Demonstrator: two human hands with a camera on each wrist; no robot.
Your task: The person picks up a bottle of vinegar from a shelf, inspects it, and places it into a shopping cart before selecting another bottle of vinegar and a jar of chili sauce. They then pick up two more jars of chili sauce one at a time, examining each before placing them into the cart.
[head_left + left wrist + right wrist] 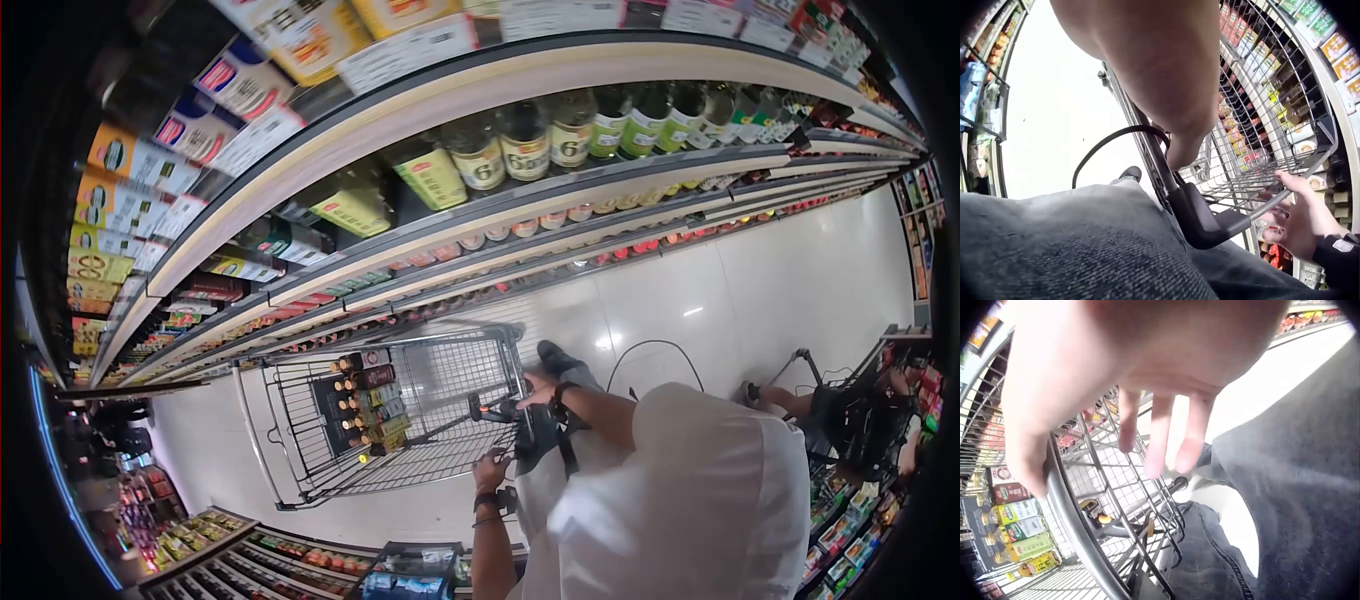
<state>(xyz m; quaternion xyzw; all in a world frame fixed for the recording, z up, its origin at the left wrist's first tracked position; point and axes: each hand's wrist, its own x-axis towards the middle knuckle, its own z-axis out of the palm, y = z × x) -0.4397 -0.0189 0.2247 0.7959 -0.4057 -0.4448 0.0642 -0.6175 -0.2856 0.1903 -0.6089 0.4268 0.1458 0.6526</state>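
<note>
Grip: right hand straddles the near-end rim of the cart, fingers straight and spread, nothing clasped; left hand is at the near left corner, its finger wrap hidden, so closure cannot be told. Cart extends ahead of both hands, long axis running away from the person; neither hand clearly nearer. Bottles sit grouped in its far half, well apart from either hand.

Grey metal-wire shopping cart, upright on the pale floor, bottles at its far end
</note>
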